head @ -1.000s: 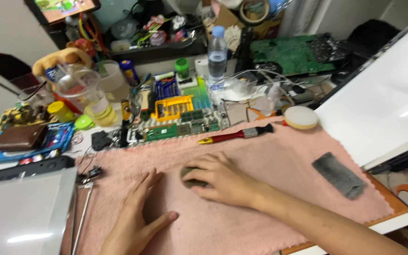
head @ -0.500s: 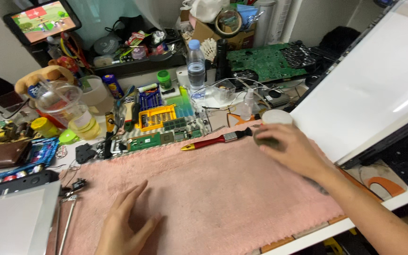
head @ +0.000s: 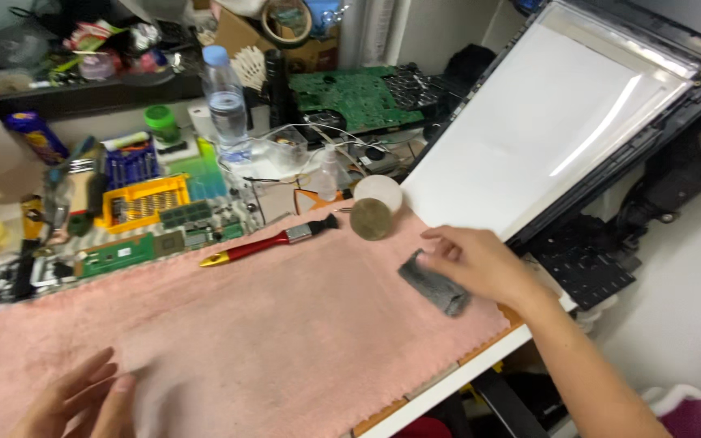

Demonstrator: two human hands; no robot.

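Head view: right hand (head: 480, 261) pinches the grey cloth (head: 434, 282) on the pink towel (head: 285, 324), left hand (head: 83, 401) flat and empty; lifting it likely needs a firmer hold

Right hand (head: 480, 264) moved from towel centre to grey pad (head: 435, 284) at right edge, now touching it.

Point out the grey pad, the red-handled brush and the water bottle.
grey pad (head: 440, 290): head view, middle of its exposed face.
red-handled brush (head: 263, 244): head view, mid-handle.
water bottle (head: 227, 109): head view, clear body below the cap.
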